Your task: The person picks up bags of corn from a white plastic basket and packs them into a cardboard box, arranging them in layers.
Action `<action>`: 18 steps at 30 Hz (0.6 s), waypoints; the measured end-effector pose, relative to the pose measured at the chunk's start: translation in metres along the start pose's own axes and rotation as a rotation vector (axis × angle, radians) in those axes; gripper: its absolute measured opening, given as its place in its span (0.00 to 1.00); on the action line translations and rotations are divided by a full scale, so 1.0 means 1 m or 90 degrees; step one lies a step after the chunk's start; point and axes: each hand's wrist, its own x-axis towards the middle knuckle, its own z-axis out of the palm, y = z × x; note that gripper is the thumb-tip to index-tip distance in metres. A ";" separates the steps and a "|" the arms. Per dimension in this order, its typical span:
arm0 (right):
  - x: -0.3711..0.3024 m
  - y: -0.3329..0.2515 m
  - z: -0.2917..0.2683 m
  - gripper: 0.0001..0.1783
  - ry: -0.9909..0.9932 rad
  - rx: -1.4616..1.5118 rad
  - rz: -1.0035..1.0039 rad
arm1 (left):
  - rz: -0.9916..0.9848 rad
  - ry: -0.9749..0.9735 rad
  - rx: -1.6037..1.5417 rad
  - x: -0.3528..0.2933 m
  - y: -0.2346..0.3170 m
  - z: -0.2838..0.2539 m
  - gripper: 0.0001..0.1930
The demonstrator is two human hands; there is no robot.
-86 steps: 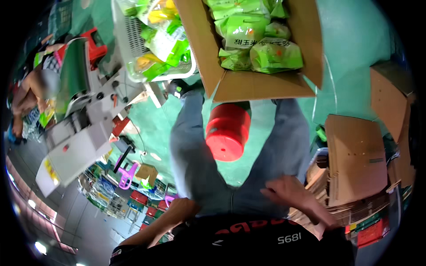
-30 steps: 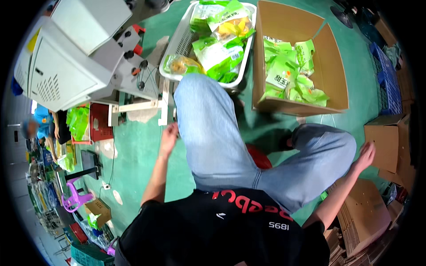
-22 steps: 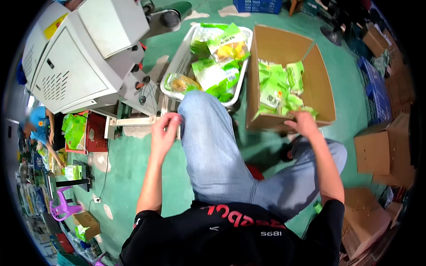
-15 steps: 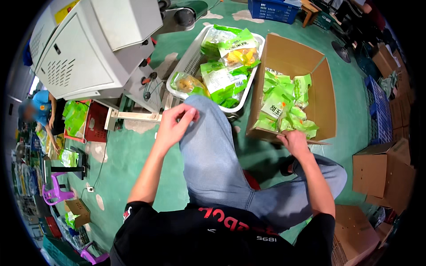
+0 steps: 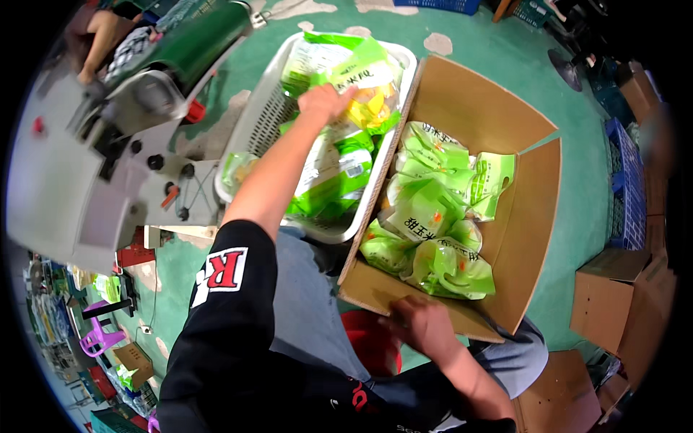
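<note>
A white plastic basket [image 5: 242, 137] holds several green-and-clear food bags. My left hand [image 5: 323, 105] reaches into it, its fingers curled at the left side of the top bag [image 5: 372, 79], which shows yellow pieces; the undersides of the fingers are hidden. Right beside the basket stands an open cardboard box [image 5: 530, 238] with several light-green bags [image 5: 426, 209] inside, lying loosely on one another. My right hand [image 5: 422, 325], slightly blurred, is closed at the box's near edge, fingers bent over the cardboard.
A grey-white machine [image 5: 79, 187] with a green conveyor belt [image 5: 209, 43] stands at the left. Brown cartons [image 5: 606, 289] and a blue crate [image 5: 624, 187] line the right side. Something red [image 5: 372, 343] lies under my legs. Another person's leg [image 5: 101, 43] shows at the far left.
My left hand has gone from my knee to the top bag in the basket. The box and basket now appear closer, and my right hand stays at the box's near edge.
</note>
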 end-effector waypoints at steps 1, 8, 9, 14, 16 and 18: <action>0.000 0.006 -0.009 0.16 -0.030 0.016 -0.005 | -0.027 -0.029 -0.012 0.016 0.007 0.009 0.47; 0.002 0.028 -0.016 0.25 -0.148 0.053 0.035 | 0.173 -0.065 -0.344 0.054 -0.040 0.040 0.30; 0.002 0.030 -0.015 0.25 -0.140 0.056 0.032 | 0.187 -0.030 -0.348 0.041 -0.036 0.033 0.28; -0.004 0.034 -0.024 0.34 -0.136 0.071 0.031 | 0.362 0.252 -0.297 -0.094 -0.020 -0.069 0.24; -0.005 0.034 -0.037 0.36 -0.033 0.155 -0.030 | 0.406 0.237 -0.301 -0.156 -0.028 -0.128 0.19; -0.017 0.012 -0.072 0.35 0.134 0.219 -0.050 | 0.469 0.202 -0.299 -0.220 -0.030 -0.173 0.17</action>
